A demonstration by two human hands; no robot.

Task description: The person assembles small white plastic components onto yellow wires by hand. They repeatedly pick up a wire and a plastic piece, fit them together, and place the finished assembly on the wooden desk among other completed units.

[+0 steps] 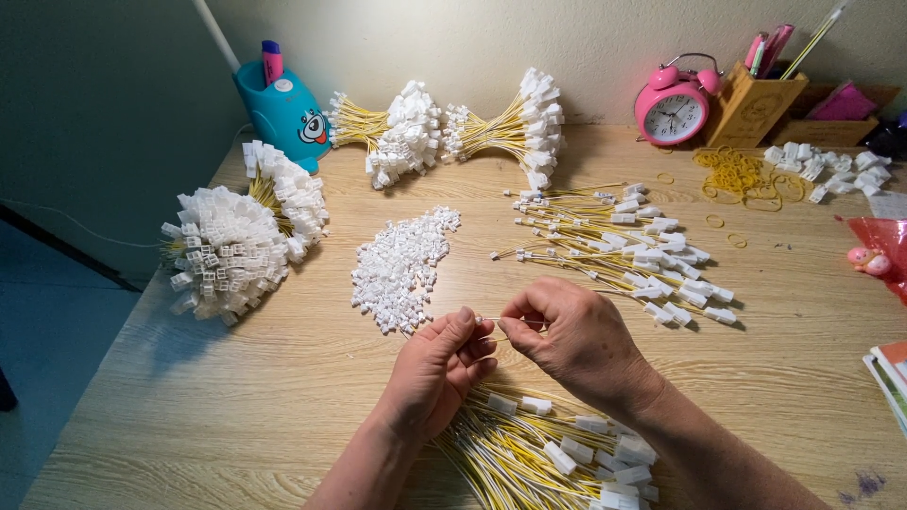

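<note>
left grip (436, 364): bare, no rings | right grip (574, 335): bare | forearms: no sleeves

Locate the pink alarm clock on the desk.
In the head view the pink clock stands at the desk's far right, against the wall, just left of the wooden pen holder and behind the yellow rubber bands.

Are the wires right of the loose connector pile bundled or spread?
Spread. The yellow wires lie fanned out loose on the table, no band around them.
</note>
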